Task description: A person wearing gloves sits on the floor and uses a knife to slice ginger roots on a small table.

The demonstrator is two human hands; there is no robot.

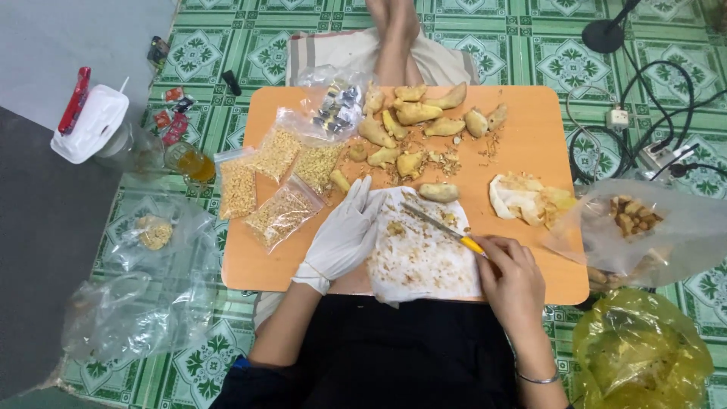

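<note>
At the near edge of the orange rectangular board [530,151], the bare right hand [509,282] is clenched around the yellow handle of a small knife [443,227], whose blade slants up and to the left across a white sheet of paper littered with ginger peel scraps [420,257]. The left hand [344,235], in a white glove, lies flat with fingers spread, pressing the left edge of that sheet and gripping nothing. A single peeled piece of ginger [438,192] lies just beyond the knife tip, between the two hands and touching neither.

To the left of the gloved hand sit four small clear plastic bags of chopped yellowish bits [284,178], lying partly overlapping. Right of the sheet lies a crumpled white cloth with peelings [526,198]. Off the board's right edge, a clear plastic bag [644,227] holds brownish ginger chunks, and nearer, a yellow plastic bag [640,352] rests on the green patterned floor mat [545,53].

Farther away, a pile of peeled ginger roots [424,117] spreads over the far middle of the board, beside a clear bag of silver-wrapped items [337,106].
</note>
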